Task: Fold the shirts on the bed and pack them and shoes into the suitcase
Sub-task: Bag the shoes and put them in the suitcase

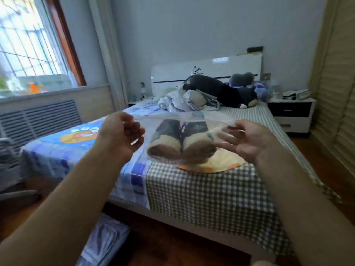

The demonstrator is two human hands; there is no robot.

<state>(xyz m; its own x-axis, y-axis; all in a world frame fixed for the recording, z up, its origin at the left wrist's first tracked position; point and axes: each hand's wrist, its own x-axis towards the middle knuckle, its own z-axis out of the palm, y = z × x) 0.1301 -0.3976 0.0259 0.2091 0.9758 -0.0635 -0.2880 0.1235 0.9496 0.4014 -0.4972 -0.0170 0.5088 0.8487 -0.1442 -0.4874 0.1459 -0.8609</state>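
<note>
Bed fills most of your view, spread with a grey-and-white checked sheet on the right and a blue cartoon-print sheet on the left, both soft, flat cotton. At the far end, below the glossy white headboard, lies a crumpled heap of pale clothes, which I take to be the shirts, not yet folded, beside a dark plush toy.

Down at the lower left, on the wooden floor, sits what looks like the suitcase, its pale lining showing; it is blurred, so you cannot be sure it is open.

Between your hands, held up above the near end of the bed, hangs a thin clear plastic bag with a pair of shoes inside, dark uppers, cream sides, soles toward you, side by side. The bag's mouth runs left to right, stretched between both hands.

Your left hand has its fingers curled, pinching the left end of the bag's rim. Your right hand is more spread, its thumb and fingers seeming to pinch the film at the right end, though the blur makes that grip uncertain.

The suitcase lies below and to the left, so the left hand is nearer; the load will likely swing down that way.
</note>
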